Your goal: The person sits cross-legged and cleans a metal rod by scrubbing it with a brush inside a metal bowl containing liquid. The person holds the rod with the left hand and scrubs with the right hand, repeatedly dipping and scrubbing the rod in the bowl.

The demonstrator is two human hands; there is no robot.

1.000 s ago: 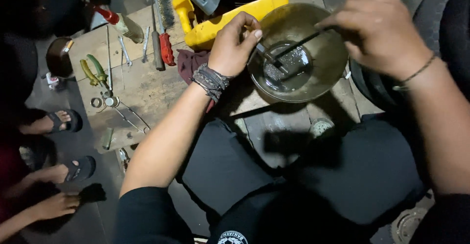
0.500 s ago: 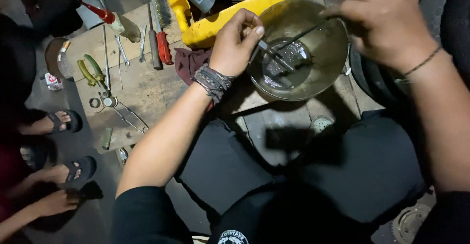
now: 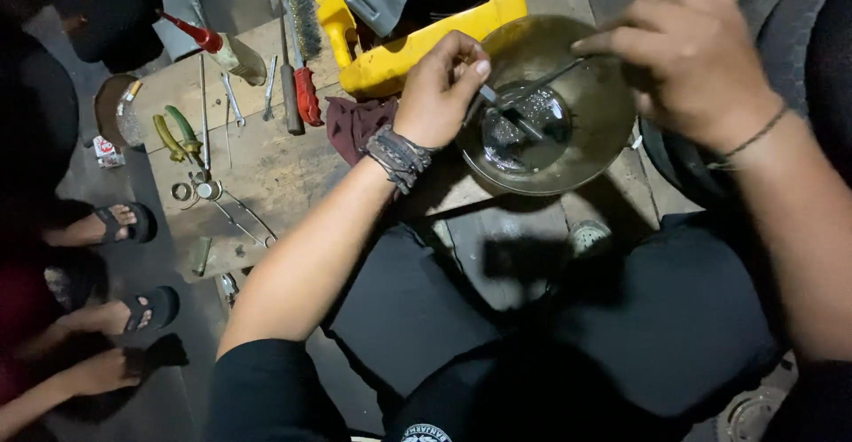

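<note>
Worn wooden tabletop [image 3: 266, 162] strewn with hand tools carries a dull metal bowl [image 3: 599, 145] of dark liquid, where the left hand [image 3: 439, 91] pinches a small metal part [image 3: 510, 118] and the right hand [image 3: 688, 47] grips a thin rod [image 3: 546, 76] dipped in.

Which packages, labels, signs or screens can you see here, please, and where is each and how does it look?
Small packet: on the floor at the left edge, beside the wooden board; boxy, white with red.
Round print: on the black shirt at the bottom edge; white on black, partly cut off.
No signs or screens show.
</note>
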